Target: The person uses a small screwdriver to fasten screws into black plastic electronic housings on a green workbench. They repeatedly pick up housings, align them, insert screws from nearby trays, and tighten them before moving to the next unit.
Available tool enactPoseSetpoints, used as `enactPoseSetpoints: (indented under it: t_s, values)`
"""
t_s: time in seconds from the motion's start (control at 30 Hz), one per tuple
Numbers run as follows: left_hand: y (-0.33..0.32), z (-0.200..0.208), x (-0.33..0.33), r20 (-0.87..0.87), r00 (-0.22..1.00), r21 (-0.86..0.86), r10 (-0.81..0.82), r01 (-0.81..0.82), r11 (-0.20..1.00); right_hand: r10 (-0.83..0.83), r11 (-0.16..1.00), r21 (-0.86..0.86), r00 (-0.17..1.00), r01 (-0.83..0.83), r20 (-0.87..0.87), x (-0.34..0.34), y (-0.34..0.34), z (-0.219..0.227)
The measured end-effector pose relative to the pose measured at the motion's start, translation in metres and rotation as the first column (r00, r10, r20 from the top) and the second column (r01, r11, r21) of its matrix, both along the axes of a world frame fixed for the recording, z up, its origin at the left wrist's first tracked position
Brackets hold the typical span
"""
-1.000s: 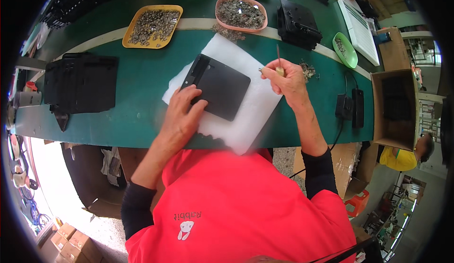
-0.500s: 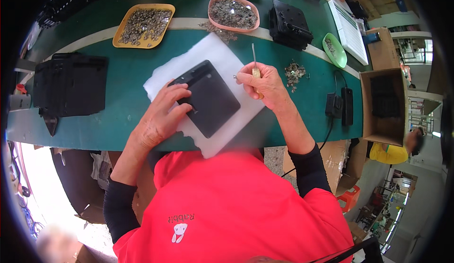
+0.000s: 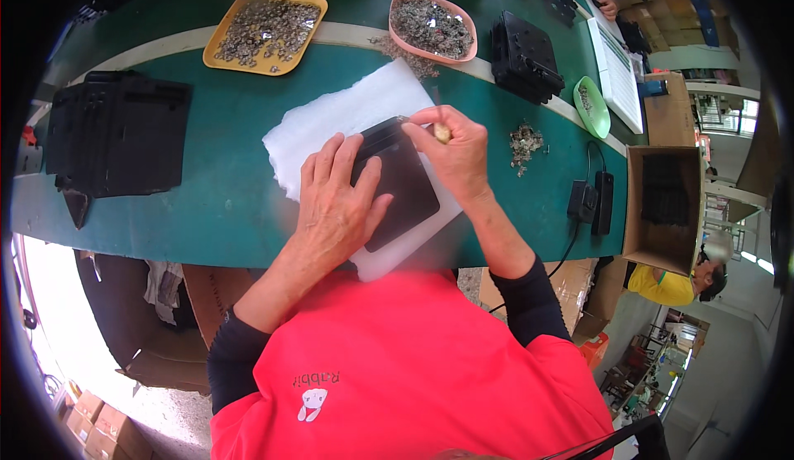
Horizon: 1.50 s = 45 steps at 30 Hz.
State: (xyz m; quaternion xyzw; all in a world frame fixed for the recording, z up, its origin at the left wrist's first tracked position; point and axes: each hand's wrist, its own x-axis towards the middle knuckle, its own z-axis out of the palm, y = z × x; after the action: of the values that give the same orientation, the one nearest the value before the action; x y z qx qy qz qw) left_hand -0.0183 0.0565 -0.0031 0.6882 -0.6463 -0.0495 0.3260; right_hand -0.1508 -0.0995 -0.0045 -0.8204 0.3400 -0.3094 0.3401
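A flat black panel lies on a white foam sheet, tilted to my view. My left hand lies over the panel's left side with its fingers spread, pressing on it. At the panel's far right corner, the thumb and forefinger of my right hand are pinched together. A screwdriver with a pale yellowish handle is kept in that same hand, its shaft pointing away from me and blurred. Whatever small piece may be between the fingertips is too small to make out.
Small metal parts fill a yellow tray and a pink tray; a green dish holds some more. Loose metal pieces lie right of the foam. Black casings stand at left; black adapters and a cardboard box at right.
My right hand has come left and down onto the panel's far corner, with the screwdriver still in it. My left hand has slid right and covers more of the panel. The view has shifted slightly.
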Motion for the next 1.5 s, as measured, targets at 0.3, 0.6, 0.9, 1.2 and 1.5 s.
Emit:
enactPoseSetpoints:
  t_s: [0.3,0.6,0.9,1.2,1.5]
  values:
    - [0.001,-0.006,-0.003,0.018,0.999,0.021,0.031,-0.031,0.999,-0.029,0.9,-0.433,0.999,0.041,0.036,0.002,0.021,-0.009]
    - [0.001,-0.007,-0.003,-0.004,0.999,0.03,0.034,-0.034,0.999,0.012,0.892,-0.44,0.98,-0.1,-0.198,0.008,0.024,0.005]
    - [0.002,-0.01,-0.003,-0.009,0.999,0.009,0.035,-0.035,0.999,-0.022,1.0,-0.018,0.988,0.02,-0.151,0.003,0.004,0.005]
    - [0.003,-0.012,-0.004,0.011,0.999,-0.003,0.039,-0.039,0.999,0.086,0.853,0.519,0.963,0.063,-0.257,0.01,-0.019,0.017]
    - [-0.014,0.01,-0.003,0.148,0.987,0.031,0.066,-0.071,0.997,0.23,0.762,0.647,0.924,0.024,-0.305,0.022,-0.04,0.04]
